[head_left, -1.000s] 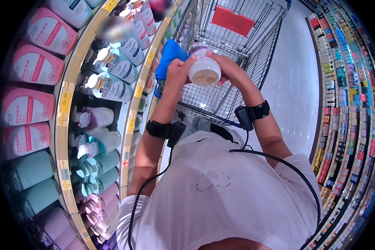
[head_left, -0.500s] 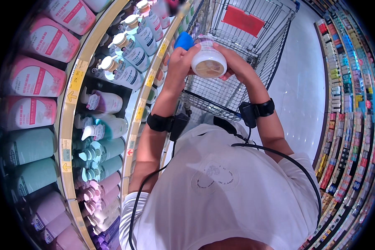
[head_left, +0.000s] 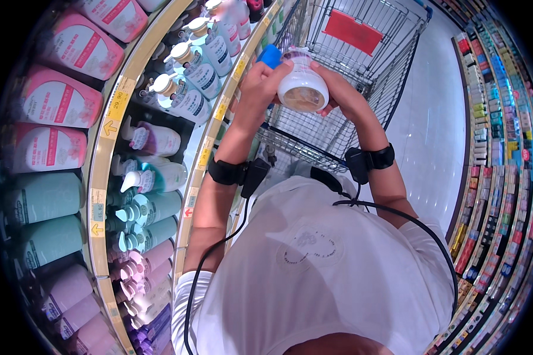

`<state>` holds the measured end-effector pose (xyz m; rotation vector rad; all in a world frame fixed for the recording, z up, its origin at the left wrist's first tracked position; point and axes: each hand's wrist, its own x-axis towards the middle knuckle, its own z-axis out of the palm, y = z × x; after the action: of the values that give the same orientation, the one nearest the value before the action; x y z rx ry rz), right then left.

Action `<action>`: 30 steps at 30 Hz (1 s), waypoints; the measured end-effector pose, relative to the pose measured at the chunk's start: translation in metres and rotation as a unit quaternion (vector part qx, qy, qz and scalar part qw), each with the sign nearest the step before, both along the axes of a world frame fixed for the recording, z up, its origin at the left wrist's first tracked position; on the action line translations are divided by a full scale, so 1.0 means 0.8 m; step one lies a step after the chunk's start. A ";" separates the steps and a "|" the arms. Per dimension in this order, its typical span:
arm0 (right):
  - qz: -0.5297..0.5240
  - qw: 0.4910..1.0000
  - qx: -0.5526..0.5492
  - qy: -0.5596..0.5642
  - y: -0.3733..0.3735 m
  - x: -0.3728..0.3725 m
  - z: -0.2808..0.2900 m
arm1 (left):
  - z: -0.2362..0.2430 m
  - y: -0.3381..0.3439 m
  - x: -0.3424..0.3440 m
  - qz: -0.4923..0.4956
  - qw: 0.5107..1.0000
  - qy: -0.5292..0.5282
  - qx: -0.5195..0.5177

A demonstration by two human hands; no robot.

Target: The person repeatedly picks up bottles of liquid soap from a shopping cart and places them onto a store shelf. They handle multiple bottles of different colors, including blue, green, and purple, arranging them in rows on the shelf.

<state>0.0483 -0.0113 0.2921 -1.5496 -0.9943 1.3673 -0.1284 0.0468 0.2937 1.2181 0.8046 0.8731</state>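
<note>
A white bottle [head_left: 302,89] is held up between my two hands, its round base tilted toward me and pinkish print showing at its far end. My left hand [head_left: 262,89] grips its left side, thumb along the body. On the right side my right hand [head_left: 336,92] closes round it, some fingertips showing beneath. Just beyond my left fingers is a blue object [head_left: 270,56], mostly covered; I cannot tell its kind or whether I touch it. The bottle hangs over the near end of a wire shopping cart [head_left: 391,77].
Shelves on the left hold several pump bottles [head_left: 204,74] and large pink bottles [head_left: 65,97] behind a tan shelf edge [head_left: 100,171]. A red panel [head_left: 353,32] is on the cart. Shelving [head_left: 485,177] with small packages lines the right. Black cables [head_left: 198,296] run from my wristbands.
The view has shifted slightly, so the shelves sit a little farther right. My hands keep hold of the bottle, whose base now shows at a slightly different tilt.
</note>
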 end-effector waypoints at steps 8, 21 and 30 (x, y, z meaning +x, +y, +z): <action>0.072 0.991 0.112 0.006 0.006 -0.006 -0.044 | -0.041 0.005 -0.047 -0.040 0.984 0.048 0.165; 0.381 0.832 0.403 -0.009 0.113 -0.219 -0.102 | -0.170 -0.069 -0.202 0.389 0.854 0.140 0.316; 0.463 0.821 0.328 -0.061 0.169 -0.331 -0.140 | -0.229 -0.086 -0.206 0.495 0.835 0.224 0.092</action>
<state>-0.2166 0.1243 0.1805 -0.5962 -2.1966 1.2694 -0.2933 -0.0222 0.1106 1.1556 1.8575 1.5413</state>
